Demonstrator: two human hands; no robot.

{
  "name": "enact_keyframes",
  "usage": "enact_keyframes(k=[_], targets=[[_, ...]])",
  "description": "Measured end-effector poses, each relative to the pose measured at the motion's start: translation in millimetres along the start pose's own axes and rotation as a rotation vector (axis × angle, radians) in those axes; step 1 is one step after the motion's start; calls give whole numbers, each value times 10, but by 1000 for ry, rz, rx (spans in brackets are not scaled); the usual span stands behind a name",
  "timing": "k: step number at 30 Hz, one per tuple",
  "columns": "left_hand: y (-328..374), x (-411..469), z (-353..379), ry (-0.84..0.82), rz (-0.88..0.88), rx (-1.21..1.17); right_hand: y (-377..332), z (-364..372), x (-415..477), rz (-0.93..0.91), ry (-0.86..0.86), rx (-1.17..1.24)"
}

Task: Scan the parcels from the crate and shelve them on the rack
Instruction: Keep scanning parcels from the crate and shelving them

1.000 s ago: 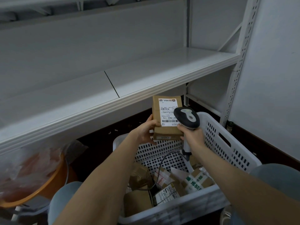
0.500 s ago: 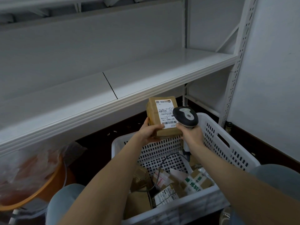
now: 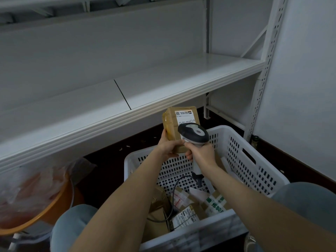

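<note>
From my seat I see the left hand (image 3: pixel 168 146) gripping the parcel (image 3: pixel 171 122) by its lower end, with the thumb on the near face and the fingers curled behind. The parcel is brown and stands nearly upright, tilted a little to the left. It is held in the air above the far edge of the crate (image 3: pixel 254 160), just below the front lip of the shelf (image 3: pixel 181 77).

Its white label (image 3: pixel 186 117) faces me, though the print is too small to read. The right hand (image 3: pixel 201 154) is closed round the grip of the scanner (image 3: pixel 193 132). The scanner's grey head sits right in front of the label's lower part and hides it, so I cannot tell whether the two touch.

A dark cable (image 3: pixel 174 188) drops from the scanner's handle into the crate, where more parcels (image 3: pixel 184 216) lie jumbled on the bottom, some brown and some taped with green print.

To the left of the crate, under the shelf, stands an orange basin (image 3: pixel 45 215) with crumpled plastic in it. Both knees, in pale blue, frame the crate's near side.
</note>
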State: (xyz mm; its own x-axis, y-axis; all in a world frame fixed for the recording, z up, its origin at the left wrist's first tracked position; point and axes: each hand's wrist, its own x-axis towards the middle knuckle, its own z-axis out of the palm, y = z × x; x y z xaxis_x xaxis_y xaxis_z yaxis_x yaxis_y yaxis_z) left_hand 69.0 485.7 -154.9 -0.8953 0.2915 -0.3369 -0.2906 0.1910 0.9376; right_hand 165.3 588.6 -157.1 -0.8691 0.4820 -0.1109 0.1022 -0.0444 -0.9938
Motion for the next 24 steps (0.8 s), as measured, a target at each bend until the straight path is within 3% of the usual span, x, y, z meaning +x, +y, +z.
enact_keyframes(k=[24], targets=[[217, -167, -41, -16, 60, -2, -146, -74, 30, -5, 107, -3]])
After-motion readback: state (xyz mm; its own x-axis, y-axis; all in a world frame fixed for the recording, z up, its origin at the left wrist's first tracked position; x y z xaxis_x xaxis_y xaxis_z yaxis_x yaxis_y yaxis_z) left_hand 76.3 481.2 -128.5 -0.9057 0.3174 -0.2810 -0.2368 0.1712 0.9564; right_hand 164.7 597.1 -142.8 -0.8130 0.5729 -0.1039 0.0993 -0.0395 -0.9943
